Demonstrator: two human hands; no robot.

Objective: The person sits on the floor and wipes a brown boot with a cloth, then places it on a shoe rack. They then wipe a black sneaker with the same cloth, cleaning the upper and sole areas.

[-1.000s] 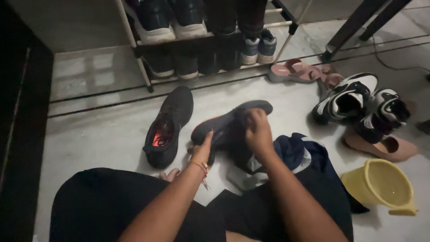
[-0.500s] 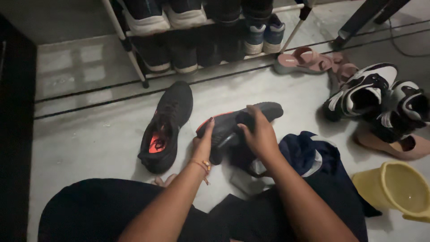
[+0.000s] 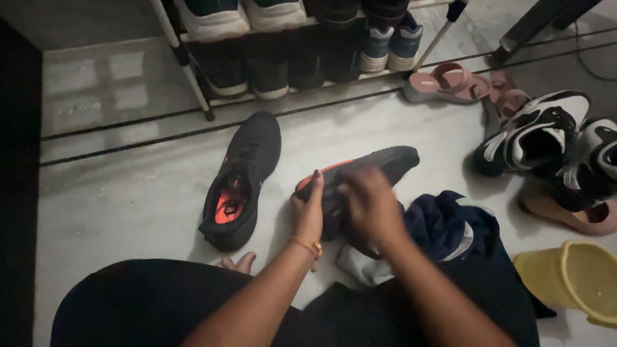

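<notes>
Since half a second ago, our right hand [image 3: 369,205] has slid from the top of the held black shoe [image 3: 360,177] down over its middle, and the shoe now shows more of its orange edge. We sit on the pale floor [image 3: 128,193] with our dark-clad legs filling the bottom of the frame.

Our left hand [image 3: 308,209] grips the heel end of the shoe, fingers curled around it and thumb pressed to its side; a thin bracelet [image 3: 307,244] circles the wrist. Our right hand lies over the shoe's midsection with fingers bent down against it, blurred, so we cannot tell how firmly it clamps. The shoe sits at centre frame, toe pointing to the upper right, held just above a dark blue cloth [image 3: 450,225].

To the left of centre lies the matching black shoe [image 3: 241,183] with an orange insole, resting on the floor, apart from our hands. Along the top edge stands a shoe rack [image 3: 193,71] loaded with pairs. Pink sandals [image 3: 450,83] lie at the upper right, black-and-white sneakers [image 3: 546,138] at the right edge, and a yellow tub [image 3: 578,279] at the lower right.
</notes>
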